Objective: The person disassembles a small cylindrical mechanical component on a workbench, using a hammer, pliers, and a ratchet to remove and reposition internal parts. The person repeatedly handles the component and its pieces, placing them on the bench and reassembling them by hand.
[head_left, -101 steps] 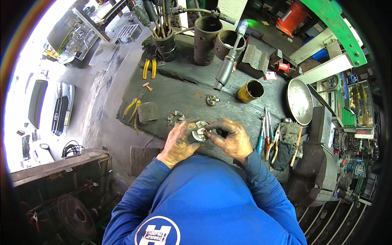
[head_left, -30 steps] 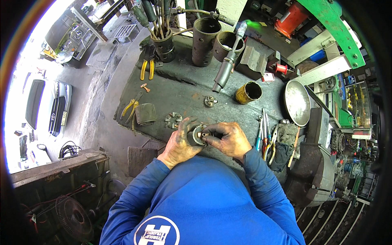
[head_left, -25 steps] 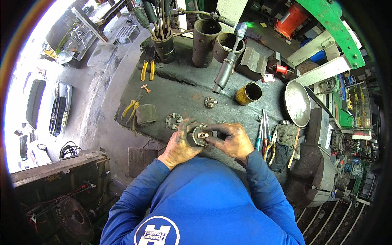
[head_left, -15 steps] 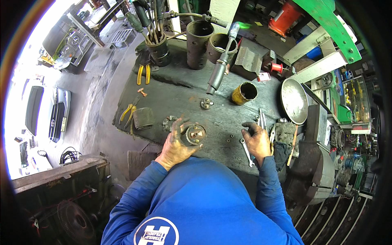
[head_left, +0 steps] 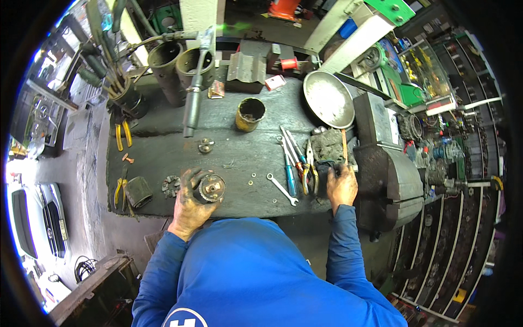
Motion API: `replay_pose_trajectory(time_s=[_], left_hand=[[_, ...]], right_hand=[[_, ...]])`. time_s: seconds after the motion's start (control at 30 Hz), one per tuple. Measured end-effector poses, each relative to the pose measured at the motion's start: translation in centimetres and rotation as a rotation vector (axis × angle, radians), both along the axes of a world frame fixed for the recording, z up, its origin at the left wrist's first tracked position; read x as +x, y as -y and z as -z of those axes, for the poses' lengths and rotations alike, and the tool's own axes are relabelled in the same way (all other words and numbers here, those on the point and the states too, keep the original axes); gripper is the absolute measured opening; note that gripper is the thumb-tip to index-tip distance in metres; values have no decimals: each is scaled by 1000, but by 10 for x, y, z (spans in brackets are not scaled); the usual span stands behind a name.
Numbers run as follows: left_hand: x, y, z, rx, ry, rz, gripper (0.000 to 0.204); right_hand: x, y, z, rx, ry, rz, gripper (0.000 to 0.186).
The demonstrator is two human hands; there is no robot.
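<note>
My left hand (head_left: 189,210) grips a round metal part (head_left: 211,188), its inner face upward with a copper-coloured fitting at the middle. My right hand (head_left: 342,188) has curled fingers over a dark cloth (head_left: 327,170), at the lower end of an orange-brown strip (head_left: 344,143); what they grip is hidden. Left of it lie screwdrivers (head_left: 291,180), pliers (head_left: 310,166) and a silver wrench (head_left: 282,189). A segmented ring (head_left: 170,187) lies left of my left hand, and a small metal fitting (head_left: 205,146) sits farther back, with small washers (head_left: 253,175) nearby.
The dark bench (head_left: 152,155) carries yellow-handled pliers (head_left: 126,132), a yellow can (head_left: 250,124), metal canisters (head_left: 163,62), a torch (head_left: 192,109) and a steel bowl (head_left: 328,98). A bulky vise (head_left: 403,188) is at the right. A car (head_left: 32,218) stands off left.
My right hand has left the round part and moved right to the cloth and tools, uncovering the wrench. My left hand still holds the part. The view has swung rightward.
</note>
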State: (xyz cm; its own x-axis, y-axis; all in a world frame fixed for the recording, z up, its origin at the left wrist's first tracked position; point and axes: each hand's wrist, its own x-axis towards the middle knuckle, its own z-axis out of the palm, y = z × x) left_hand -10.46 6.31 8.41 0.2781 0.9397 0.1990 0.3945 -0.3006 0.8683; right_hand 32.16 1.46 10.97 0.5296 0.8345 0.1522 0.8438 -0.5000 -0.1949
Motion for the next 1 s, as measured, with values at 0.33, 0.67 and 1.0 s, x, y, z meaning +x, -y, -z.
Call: replay_pose_trajectory(time_s=[0.33, 0.67, 1.0], left_hand=[[111, -32, 10, 15, 33, 313, 94], [162, -40, -13, 169, 87, 368, 82], [164, -39, -17, 219, 127, 350, 74]], right_hand=[[14, 0, -7, 308, 48, -125, 25], [4, -16, -75, 436, -771, -524, 32], [-40, -45, -75, 270, -599, -731, 19]])
